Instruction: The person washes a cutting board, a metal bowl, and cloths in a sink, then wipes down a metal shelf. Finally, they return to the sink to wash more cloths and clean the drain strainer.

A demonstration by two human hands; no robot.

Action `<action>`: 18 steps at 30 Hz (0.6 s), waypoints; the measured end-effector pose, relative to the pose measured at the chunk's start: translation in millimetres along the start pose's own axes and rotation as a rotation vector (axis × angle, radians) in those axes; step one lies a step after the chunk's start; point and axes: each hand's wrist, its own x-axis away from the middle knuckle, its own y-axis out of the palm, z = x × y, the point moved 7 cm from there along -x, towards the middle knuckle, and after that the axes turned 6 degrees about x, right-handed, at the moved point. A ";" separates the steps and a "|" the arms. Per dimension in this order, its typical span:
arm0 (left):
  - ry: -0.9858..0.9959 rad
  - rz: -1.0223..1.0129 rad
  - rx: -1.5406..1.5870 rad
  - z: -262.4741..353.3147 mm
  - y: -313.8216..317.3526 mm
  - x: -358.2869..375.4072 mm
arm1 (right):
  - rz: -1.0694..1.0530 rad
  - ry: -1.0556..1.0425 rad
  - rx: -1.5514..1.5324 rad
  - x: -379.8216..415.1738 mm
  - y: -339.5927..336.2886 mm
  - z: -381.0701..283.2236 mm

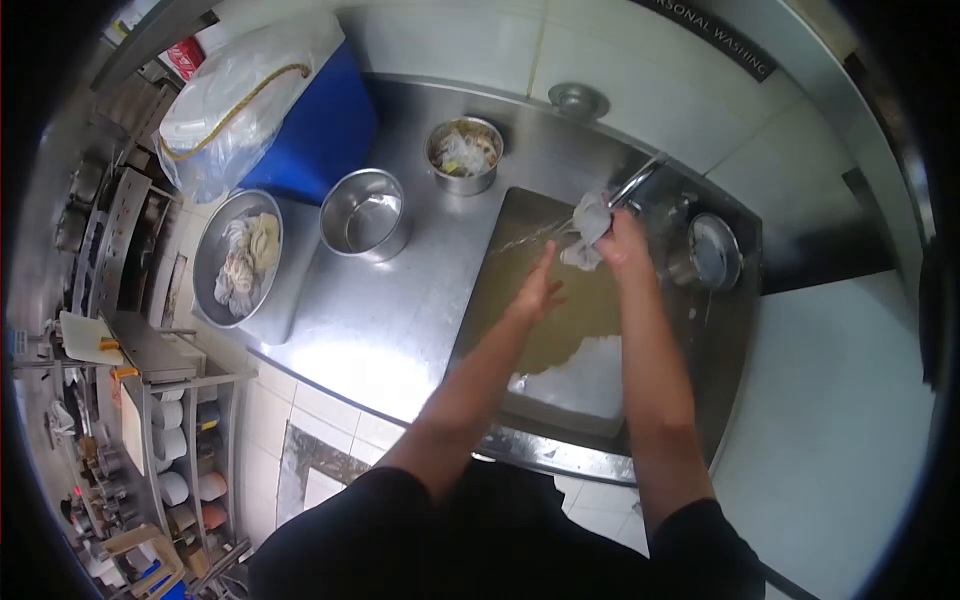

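Observation:
My right hand (pixel 624 240) is closed around a pale, limp, cloth-like piece (pixel 590 222) just below the spout of the tap (pixel 637 180). Water sprays off it to the left. Lower and to the left, my left hand (pixel 539 292) hangs over the sink with its fingers apart, holding nothing. Cloudy yellowish water (pixel 560 325) covers much of the sink's bottom, and a bare pale patch shows at the near side.
On the steel counter (pixel 400 320) stand an empty steel pot (pixel 362 215) and a smaller pot (pixel 462 183) with whitish scraps. A steel bowl (pixel 212 250) of pale bundles sits farther left, near a blue box (pixel 325 130). Right of the tap is a round metal container (pixel 712 252).

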 end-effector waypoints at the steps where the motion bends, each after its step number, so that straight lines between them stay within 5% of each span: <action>1: -0.141 0.023 0.253 -11.1 15.8 -14.5 | 0.015 -0.001 -0.016 10.0 9.1 -4.5; 4: -0.153 -0.278 0.547 -13.2 72.0 -42.3 | 0.005 0.010 0.006 50.3 20.8 -7.1; 6: 0.018 -0.212 0.426 1.6 84.4 -59.5 | -0.092 0.015 0.070 55.5 6.8 -3.9; 7: 0.099 -0.170 0.359 9.9 87.5 -67.7 | 0.089 -0.148 0.235 83.3 17.3 -17.3; 10: 0.336 -0.045 0.128 26.2 91.0 -81.1 | 0.103 -0.235 0.598 81.4 11.2 -5.2; 11: 0.325 -0.054 0.129 17.8 86.6 -84.6 | 0.177 -0.482 1.004 87.0 16.0 -10.4; 14: 0.309 -0.079 0.134 4.1 67.5 -73.3 | 0.365 -0.611 1.274 83.1 2.4 5.3; 15: 0.323 -0.081 0.139 0.9 64.7 -52.6 | 0.344 -0.497 1.346 69.9 -17.3 22.0; 16: 0.256 -0.024 -0.259 -10.8 39.0 -52.2 | 0.320 -0.377 1.413 56.5 -43.7 47.0; 18: 0.068 0.207 -0.533 -29.4 -0.4 -29.8 | 0.299 -0.182 1.513 47.1 -88.0 81.9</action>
